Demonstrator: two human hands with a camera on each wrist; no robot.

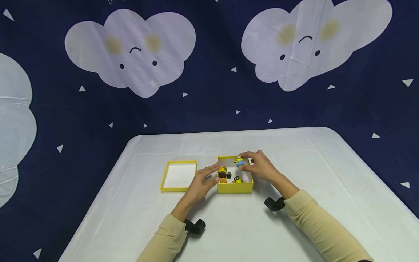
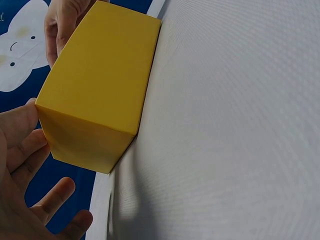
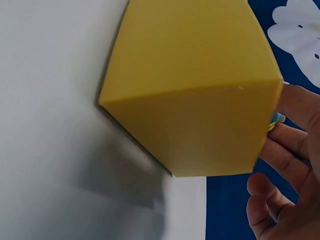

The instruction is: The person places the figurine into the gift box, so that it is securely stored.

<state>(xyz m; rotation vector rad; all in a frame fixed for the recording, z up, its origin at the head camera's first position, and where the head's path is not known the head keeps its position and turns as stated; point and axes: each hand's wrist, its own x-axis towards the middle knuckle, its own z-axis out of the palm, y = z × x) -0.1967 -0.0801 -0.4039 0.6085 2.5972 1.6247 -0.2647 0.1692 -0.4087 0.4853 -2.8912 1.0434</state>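
A yellow box [image 1: 235, 187] with a white inside stands open on the table. My right hand [image 1: 262, 166] is at its right back corner and pinches a minion figure [image 1: 239, 161] with blue trousers between thumb and fingers, over the box. In the right wrist view, the box wall hides most of that figure. Inside lie a second minion figure [image 1: 237, 179] by the front wall and a brown-and-yellow figure [image 1: 223, 173] along the left wall. My left hand [image 1: 202, 185] touches the box's left rim with loosely extended fingers.
To the left of the box lies a shallow yellow-edged lid [image 1: 179, 176], white inside up. A white cloth covers the table [image 1: 294, 233]. Behind it hangs a dark blue backdrop [image 1: 216, 72] with clouds. Black wrist mounts [image 1: 195, 227] stick out below both sleeves.
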